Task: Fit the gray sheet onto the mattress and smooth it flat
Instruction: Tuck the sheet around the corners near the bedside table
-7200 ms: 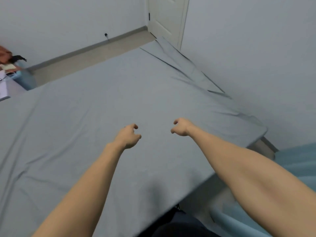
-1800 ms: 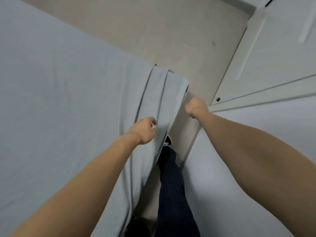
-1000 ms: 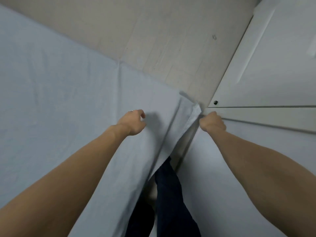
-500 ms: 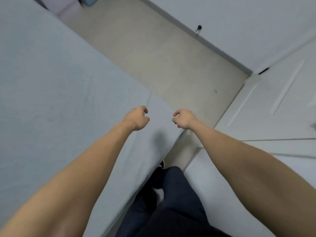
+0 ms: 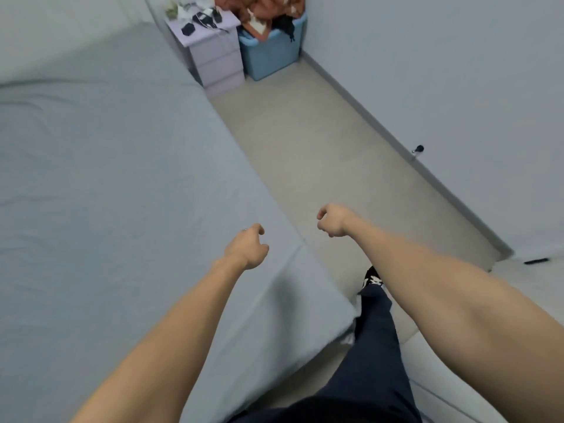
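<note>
The gray sheet [image 5: 106, 178] lies over the mattress and fills the left half of the view, with faint creases near the left edge and a fold line running to the near corner [image 5: 341, 315]. My left hand [image 5: 247, 248] hovers just above the sheet near its right edge, fingers loosely curled, holding nothing. My right hand [image 5: 332, 219] hangs over the floor beside the bed, also loosely curled and empty. Neither hand touches the sheet.
A beige floor strip [image 5: 320, 141] runs between the bed and the right wall. At its far end stand a lilac drawer unit [image 5: 213, 53] with small items on top and a blue bin [image 5: 268, 53] full of clothes. My dark trouser leg [image 5: 375, 346] is by the near corner.
Both hands have let go of the sheet corner they were pulling a second ago and now hang empty. The view has swung up along the bed's side toward the far drawer unit.
</note>
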### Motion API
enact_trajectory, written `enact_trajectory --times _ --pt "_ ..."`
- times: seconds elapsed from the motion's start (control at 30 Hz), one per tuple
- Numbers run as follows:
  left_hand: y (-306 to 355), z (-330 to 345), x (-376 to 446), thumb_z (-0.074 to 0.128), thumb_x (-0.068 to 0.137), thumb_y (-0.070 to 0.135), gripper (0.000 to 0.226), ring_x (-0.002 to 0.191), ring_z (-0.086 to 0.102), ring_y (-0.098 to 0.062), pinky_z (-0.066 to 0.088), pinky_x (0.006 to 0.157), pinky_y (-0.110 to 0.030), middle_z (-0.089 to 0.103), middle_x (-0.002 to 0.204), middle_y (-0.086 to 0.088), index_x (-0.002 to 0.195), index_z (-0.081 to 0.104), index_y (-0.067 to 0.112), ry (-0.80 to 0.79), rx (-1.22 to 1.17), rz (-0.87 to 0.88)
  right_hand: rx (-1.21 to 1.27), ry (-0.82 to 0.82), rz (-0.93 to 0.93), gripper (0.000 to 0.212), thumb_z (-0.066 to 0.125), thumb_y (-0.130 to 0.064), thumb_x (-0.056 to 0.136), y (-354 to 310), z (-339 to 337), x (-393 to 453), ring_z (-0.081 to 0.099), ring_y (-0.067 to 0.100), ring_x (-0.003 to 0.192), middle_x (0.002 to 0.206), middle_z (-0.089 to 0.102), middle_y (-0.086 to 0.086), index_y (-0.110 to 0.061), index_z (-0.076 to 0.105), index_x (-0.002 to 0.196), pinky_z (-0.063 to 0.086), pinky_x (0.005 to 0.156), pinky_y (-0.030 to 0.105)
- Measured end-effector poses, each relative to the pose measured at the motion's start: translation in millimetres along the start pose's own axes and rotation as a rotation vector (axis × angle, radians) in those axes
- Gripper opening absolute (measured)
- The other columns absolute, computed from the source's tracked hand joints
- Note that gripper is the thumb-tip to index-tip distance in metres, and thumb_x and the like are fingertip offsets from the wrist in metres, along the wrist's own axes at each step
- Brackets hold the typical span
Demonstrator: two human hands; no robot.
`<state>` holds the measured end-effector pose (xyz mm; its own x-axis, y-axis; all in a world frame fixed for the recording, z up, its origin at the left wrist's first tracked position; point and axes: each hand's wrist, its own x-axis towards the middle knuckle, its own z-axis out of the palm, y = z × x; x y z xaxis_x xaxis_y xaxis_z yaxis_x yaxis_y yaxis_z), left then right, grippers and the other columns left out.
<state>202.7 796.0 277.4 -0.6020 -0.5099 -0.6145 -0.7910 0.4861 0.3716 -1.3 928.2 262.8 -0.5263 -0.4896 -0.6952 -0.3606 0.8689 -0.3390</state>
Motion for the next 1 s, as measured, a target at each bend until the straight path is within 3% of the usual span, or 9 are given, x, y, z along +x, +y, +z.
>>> enact_trajectory --times 0.17,0.27,0.37,0.43,0.7,1.0 --pt "93.3 -25.1 76.3 0.050 0.093 0.023 0.044 0.121 0.052 -0.027 0.046 0.098 -0.042 0.053 0.138 -0.005 0.136 0.044 0.019 0.100 -0.121 -0.180 -0.097 -0.060 -0.159 0.054 0.054 -0.020 0.089 18.8 -115.4 103.9 0.058 0.030 0.121 0.130 0.062 0.015 -0.014 0.045 0.142 0.047 0.102 0.038" --pt "147.1 -37.0 90.9 0.052 0.092 0.024 0.046 0.121 0.052 -0.027 0.046 0.099 -0.043 0.052 0.138 -0.005 0.137 0.044 0.020 0.135 -0.190 -0.297 -0.204 -0.136 -0.242 0.053 0.057 -0.022 0.089 22.6 -176.3 138.0 0.058 0.030 0.120 0.130 0.062 0.015 -0.015 0.046 0.141 0.047 0.101 0.037" --pt "195.2 -54.8 92.0 0.052 0.092 0.023 0.045 0.120 0.053 -0.025 0.047 0.097 -0.042 0.053 0.138 -0.004 0.137 0.044 0.022 0.210 -0.243 -0.324 -0.324 -0.183 -0.301 0.053 0.058 -0.021 0.089 23.4 -229.9 160.3 0.059 0.026 0.105 0.128 0.063 0.015 -0.013 0.048 0.140 0.047 0.096 0.033" --pt "223.7 -70.3 86.6 0.051 0.092 0.024 0.043 0.118 0.054 -0.024 0.047 0.096 -0.043 0.054 0.136 -0.002 0.135 0.045 0.025 0.293 -0.259 -0.359 -0.405 -0.202 -0.368 0.053 0.059 -0.022 0.089 16.8 -267.3 167.5 0.059 0.027 0.111 0.129 0.062 0.014 -0.013 0.049 0.140 0.047 0.098 0.032" --pt "284.6 -109.9 69.9 0.052 0.092 0.026 0.039 0.117 0.054 -0.024 0.045 0.096 -0.039 0.056 0.132 -0.001 0.131 0.050 0.025 0.473 -0.258 -0.488 -0.412 -0.193 -0.557 0.049 0.061 -0.024 0.092 12.8 -353.3 174.4 0.055 0.028 0.123 0.134 0.059 0.010 -0.013 0.052 0.138 0.043 0.101 0.031" --pt "327.8 -42.1 61.0 0.056 0.091 0.022 0.041 0.117 0.056 -0.026 0.046 0.097 -0.038 0.057 0.133 -0.005 0.132 0.051 0.019 0.493 -0.396 -0.614 -0.544 -0.239 -0.653 0.048 0.062 -0.022 0.091 58.8 -396.0 180.5 0.059 0.028 0.116 0.128 0.062 0.010 -0.012 0.052 0.137 0.047 0.099 0.034"
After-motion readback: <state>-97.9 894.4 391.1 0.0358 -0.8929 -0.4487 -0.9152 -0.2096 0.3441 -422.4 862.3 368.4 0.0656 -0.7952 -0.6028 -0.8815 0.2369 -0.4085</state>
